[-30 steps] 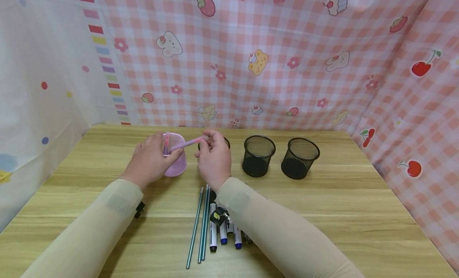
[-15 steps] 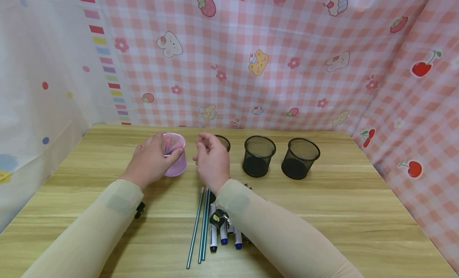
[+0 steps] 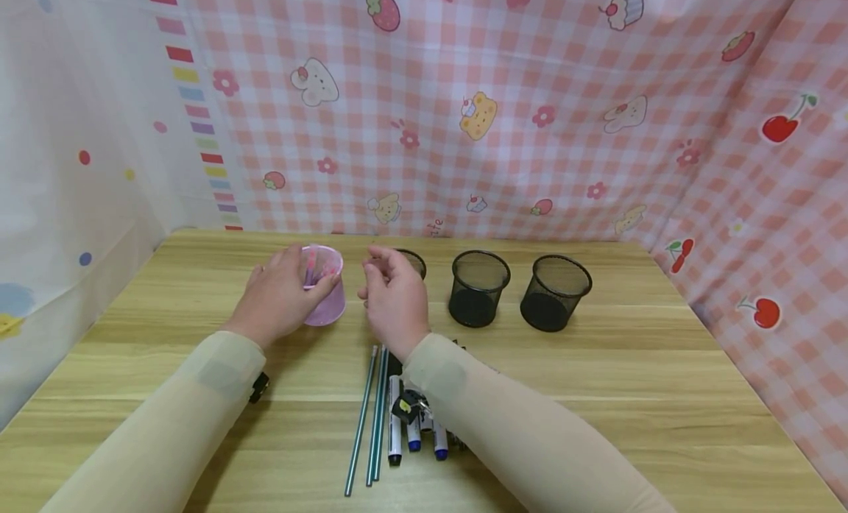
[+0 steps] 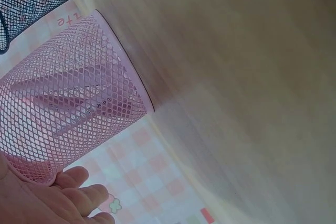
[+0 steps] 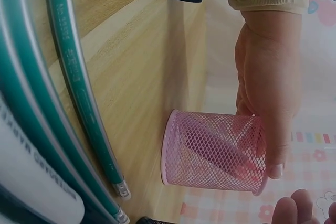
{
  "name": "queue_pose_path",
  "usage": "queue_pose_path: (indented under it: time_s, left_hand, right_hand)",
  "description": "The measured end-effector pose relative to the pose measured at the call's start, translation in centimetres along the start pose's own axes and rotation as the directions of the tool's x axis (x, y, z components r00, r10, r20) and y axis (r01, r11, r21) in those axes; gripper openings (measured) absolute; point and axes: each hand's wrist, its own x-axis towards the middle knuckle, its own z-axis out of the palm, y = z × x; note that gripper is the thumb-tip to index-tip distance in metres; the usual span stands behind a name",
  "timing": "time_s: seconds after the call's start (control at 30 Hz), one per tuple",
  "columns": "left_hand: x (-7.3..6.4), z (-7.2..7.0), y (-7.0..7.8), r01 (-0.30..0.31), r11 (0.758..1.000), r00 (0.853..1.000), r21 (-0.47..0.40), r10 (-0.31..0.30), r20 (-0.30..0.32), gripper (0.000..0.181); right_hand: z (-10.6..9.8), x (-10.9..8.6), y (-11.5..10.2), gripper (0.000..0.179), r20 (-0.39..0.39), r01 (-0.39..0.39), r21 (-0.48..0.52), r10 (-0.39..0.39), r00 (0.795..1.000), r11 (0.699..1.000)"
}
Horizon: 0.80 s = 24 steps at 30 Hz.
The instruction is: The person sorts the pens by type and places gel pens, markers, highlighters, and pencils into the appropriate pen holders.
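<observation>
Head view, wooden table (image 3: 596, 395). Pink mesh cup (image 3: 324, 285): upright, far left of the cup row, pink pens (image 3: 310, 266) leaning inside. Left hand (image 3: 281, 296): curled round the cup's left side, thumb at the rim. Right hand (image 3: 396, 301): just right of the cup, fingers loosely curled, holding nothing. Three black mesh cups: first (image 3: 414, 261) mostly hidden behind the right hand, contents unseen; second (image 3: 477, 287) and third (image 3: 554, 291) further right, nothing visible inside. Green pencils (image 3: 371, 414) and markers (image 3: 411, 425): side by side on the table, near edge, partly under the right forearm.

Right wrist view: pencils (image 5: 79, 93) alongside, pink cup (image 5: 212, 150) gripped by left hand (image 5: 268, 87).
</observation>
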Motion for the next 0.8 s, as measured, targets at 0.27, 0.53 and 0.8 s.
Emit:
queue_pose_path:
  time_s: [0.27,0.53,0.8]
  left_hand:
    - [0.0,0.1,0.0,-0.002,1.000,1.000,0.006,0.002,-0.006,0.094]
    - [0.1,0.2,-0.2,-0.007,1.000,1.000,0.000,0.007,-0.019,0.091]
    - [0.1,0.1,-0.1,0.000,1.000,1.000,-0.008,0.000,-0.010,0.092]
  right_hand:
    - [-0.6,-0.3,0.0,0.029,0.007,0.002,-0.018,-0.001,1.000,1.000]
    - [-1.3,-0.4,-0.1,0.027,0.009,0.009,-0.020,-0.009,1.000,1.000]
    - [-2.1,-0.5,-0.3,0.028,0.029,0.007,-0.032,-0.006,1.000,0.999]
